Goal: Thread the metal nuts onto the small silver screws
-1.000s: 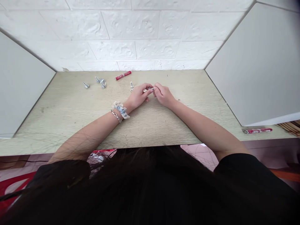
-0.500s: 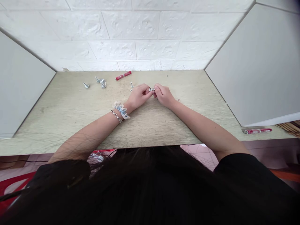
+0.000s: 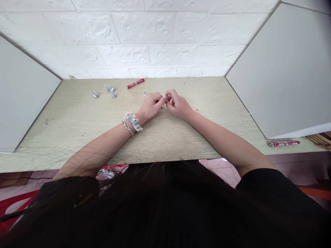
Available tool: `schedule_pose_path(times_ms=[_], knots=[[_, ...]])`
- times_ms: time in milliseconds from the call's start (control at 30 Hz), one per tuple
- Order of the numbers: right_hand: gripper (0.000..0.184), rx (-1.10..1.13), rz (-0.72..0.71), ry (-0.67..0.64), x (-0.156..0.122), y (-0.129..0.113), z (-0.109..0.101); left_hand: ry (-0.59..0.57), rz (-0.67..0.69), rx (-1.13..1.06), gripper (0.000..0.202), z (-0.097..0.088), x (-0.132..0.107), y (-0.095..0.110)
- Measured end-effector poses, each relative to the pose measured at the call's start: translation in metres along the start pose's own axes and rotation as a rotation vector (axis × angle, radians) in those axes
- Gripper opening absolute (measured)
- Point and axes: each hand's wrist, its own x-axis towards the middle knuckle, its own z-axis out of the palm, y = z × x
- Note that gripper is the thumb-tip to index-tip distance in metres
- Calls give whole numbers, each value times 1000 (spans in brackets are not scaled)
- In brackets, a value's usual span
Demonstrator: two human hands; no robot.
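My left hand (image 3: 152, 105) is closed in a pinch, its thumb against the forefinger, above the middle of the table. My right hand (image 3: 178, 104) meets it, thumb and forefinger pinched too. Between the fingertips a small shiny metal bolt (image 3: 167, 97) shows only in part; the fingers hide most of it, and whether a nut or washer sits on it I cannot tell. Just behind my left hand another bolt (image 3: 144, 92) stands on end, partly covered by the hand.
Farther left lie a single bolt (image 3: 94, 94) and a small cluster of bolts with washers (image 3: 113, 92). A red tube (image 3: 135, 83) rests near the white brick wall (image 3: 134, 55). Grey panels (image 3: 287, 69) flank the table (image 3: 165, 137); another red tube (image 3: 283, 143) lies at the right edge.
My right hand's fingers have shifted slightly left and loosened from a tight curl to a fingertip pinch. The bolt between the hands is more covered now; my left hand has barely moved.
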Motion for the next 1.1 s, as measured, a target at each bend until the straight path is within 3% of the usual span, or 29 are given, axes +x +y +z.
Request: schedule_pose_path(times_ms=[133, 267, 467, 600, 767, 1100], knots=[[17, -55, 1, -22, 2, 0, -1, 1, -17, 6, 40, 0, 0, 0], [28, -104, 24, -68, 1, -2, -4, -9, -35, 9, 40, -1, 0, 2], [31, -32, 2, -17, 0, -2, -4, 20, -77, -4, 39, -1, 0, 1], [28, -45, 1, -46, 2, -1, -3, 22, -87, 5, 38, -1, 0, 0], [37, -44, 13, -104, 2, -1, -6, 9, -88, 15, 40, -1, 0, 1], [22, -34, -8, -50, 2, -1, -3, 20, -70, 18, 39, -1, 0, -1]])
